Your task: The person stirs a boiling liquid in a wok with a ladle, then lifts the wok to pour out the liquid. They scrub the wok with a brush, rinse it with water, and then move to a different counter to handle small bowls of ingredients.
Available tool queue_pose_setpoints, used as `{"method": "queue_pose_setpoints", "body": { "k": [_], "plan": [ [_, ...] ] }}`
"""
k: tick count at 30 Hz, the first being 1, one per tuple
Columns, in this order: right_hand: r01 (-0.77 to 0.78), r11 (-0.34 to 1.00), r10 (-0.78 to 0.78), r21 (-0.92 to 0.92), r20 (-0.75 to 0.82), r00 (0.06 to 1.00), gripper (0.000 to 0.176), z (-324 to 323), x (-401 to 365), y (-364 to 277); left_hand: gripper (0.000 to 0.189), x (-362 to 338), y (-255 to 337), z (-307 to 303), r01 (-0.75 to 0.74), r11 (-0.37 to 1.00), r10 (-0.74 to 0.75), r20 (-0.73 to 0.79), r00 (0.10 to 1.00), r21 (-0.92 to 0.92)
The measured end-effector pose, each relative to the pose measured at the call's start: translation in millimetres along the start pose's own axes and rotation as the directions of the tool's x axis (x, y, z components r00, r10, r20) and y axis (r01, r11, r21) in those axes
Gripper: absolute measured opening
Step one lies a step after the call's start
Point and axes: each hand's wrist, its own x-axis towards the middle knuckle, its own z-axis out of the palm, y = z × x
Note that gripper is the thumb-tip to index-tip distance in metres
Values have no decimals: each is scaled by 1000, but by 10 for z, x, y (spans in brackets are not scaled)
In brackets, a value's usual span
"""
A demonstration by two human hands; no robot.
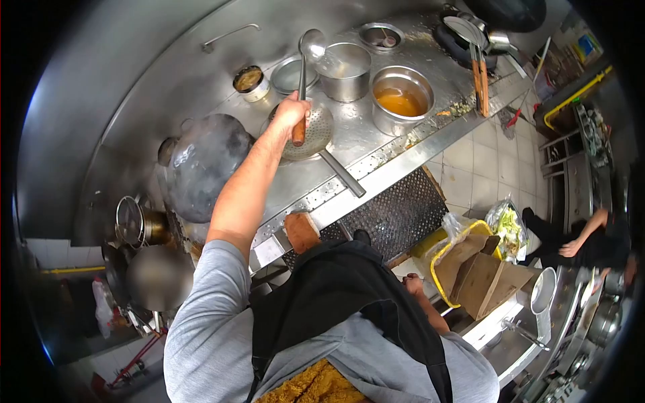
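Note:
My left hand (pixel 290 113) is wrapped round the wooden-ended handle of a metal ladle (pixel 313 44). The ladle's bowl is up beside the rim of a metal pot (pixel 346 70) of cloudy liquid, where a splash shows. Under my left hand lies a perforated skimmer (pixel 316 134), its handle pointing toward the counter's front edge. Left of my forearm, steam covers a large dark wok (pixel 208 164). My right hand (pixel 414 285) is low by my right side, near a yellow-rimmed bin, with its fingers curled; what it holds, if anything, is hidden.
A pot of amber liquid (pixel 402 101) stands right of the cloudy one. Behind are a can (pixel 251 83) and a round metal dish (pixel 293 75). Strainers with wooden handles (pixel 480 80) rest at the far right. Cardboard (pixel 487 282) fills the bin. Another person's hand (pixel 571 248) is at the right.

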Motion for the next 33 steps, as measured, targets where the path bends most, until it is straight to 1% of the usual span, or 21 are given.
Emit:
{"method": "queue_pose_setpoints", "body": {
  "k": [1,2,3,5,6,7,9,10,12,15,18,20,21,23,25,27,28,29,31,32,33],
  "plan": [
    [100,990,-95,-100,54,994,43,-15,165,103,32,-82,-27,-60,-59,996,60,-18,998,59],
    [-6,999,6,-53,-7,1000,43,23,-186,-358,47,-119,-95,-142,-75,996,78,-68,995,53],
    [0,998,0,-70,-3,1000,43,45,-214,-452,47,-200,-129,-250,-76,996,79,-84,993,43],
    [140,977,-132,-160,56,990,44,79,-178,-571,53,-493,-193,-495,-116,993,115,-83,990,-11],
    [152,971,-140,-186,75,987,44,107,-174,-673,56,-705,-215,-635,-146,989,144,-76,987,-13],
    [123,975,-116,-183,46,992,43,162,-282,-852,63,-909,-244,-752,-115,992,106,-131,986,-59],
    [63,982,-67,-176,-15,998,42,287,-538,-1211,62,-1238,-459,-1123,-146,984,130,-141,981,-103],
    [67,990,-68,-120,-1,998,42,333,-499,-1213,62,-1411,-585,-1311,-145,983,125,-170,978,-109],
    [81,980,-81,-182,8,997,41,382,-543,-1319,63,-1772,-830,-1649,-75,992,49,-241,969,-102],
    [117,953,-119,-278,11,993,41,446,-596,-1421,68,-2250,-1185,-2045,28,999,-39,-398,916,-35],
    [141,923,-135,-357,40,990,41,482,-519,-1465,61,-2568,-1471,-2309,80,995,-97,-490,866,-56],
    [143,910,-130,-389,61,990,42,515,-468,-1507,46,-2699,-1605,-2421,84,993,-113,-520,847,-80],
    [138,901,-128,-410,51,990,43,541,-464,-1550,46,-2752,-1664,-2442,81,993,-115,-527,842,-87],
    [137,888,-131,-438,43,990,44,561,-380,-1578,34,-2818,-1789,-2478,125,982,-182,-522,833,-143],
    [193,854,-160,-484,109,981,46,584,-232,-1596,30,-2826,-1919,-2509,135,977,-200,-511,836,-163],
    [239,852,-194,-466,143,970,46,602,-37,-1544,26,-2836,-1918,-2466,107,881,-312,-395,864,-461],
    [283,852,-228,-441,174,958,47,621,-14,-1546,22,-2822,-1912,-2489,135,844,-344,-330,879,-520],
    [284,851,-229,-441,175,958,47,629,6,-1540,22,-2828,-1920,-2486,134,844,-344,-330,879,-520],
    [266,886,-215,-379,173,961,48,669,37,-1546,20,-2831,-1900,-2455,10,507,-360,-201,911,-862],
    [255,904,-206,-344,171,963,49,694,38,-1541,20,-2832,-1895,-2466,14,509,-360,-199,911,-861],
    [243,920,-197,-309,171,965,49,717,40,-1532,19,-2830,-1887,-2485,12,335,-242,-73,968,-942]
  ]
}}
